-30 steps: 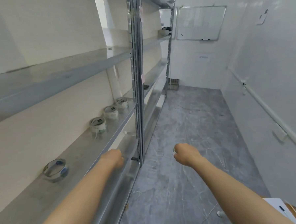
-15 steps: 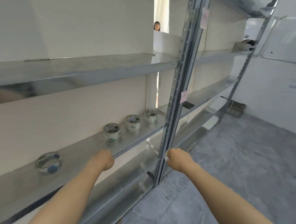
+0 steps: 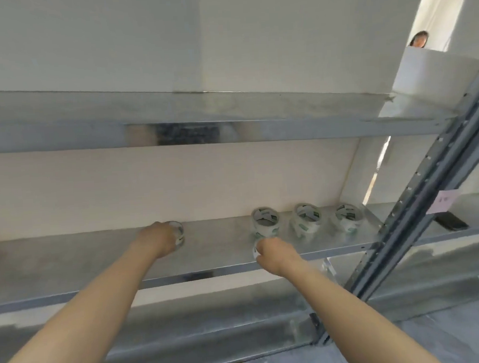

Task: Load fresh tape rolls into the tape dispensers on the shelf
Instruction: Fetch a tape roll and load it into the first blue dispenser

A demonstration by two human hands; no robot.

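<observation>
You had turned from the aisle to face the shelf (image 3: 70,262), and your left hand (image 3: 158,241) now closed on the tape roll (image 3: 178,232) at 10 o'clock. Your right hand (image 3: 275,252) pinched something white at the shelf's front edge, just below three dispensers (image 3: 265,223) at 1 o'clock; loading could begin.

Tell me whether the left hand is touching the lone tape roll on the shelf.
Touching. The head view shows the left hand closed over the lone tape roll, fingers covering its near side, no gap visible.
</observation>
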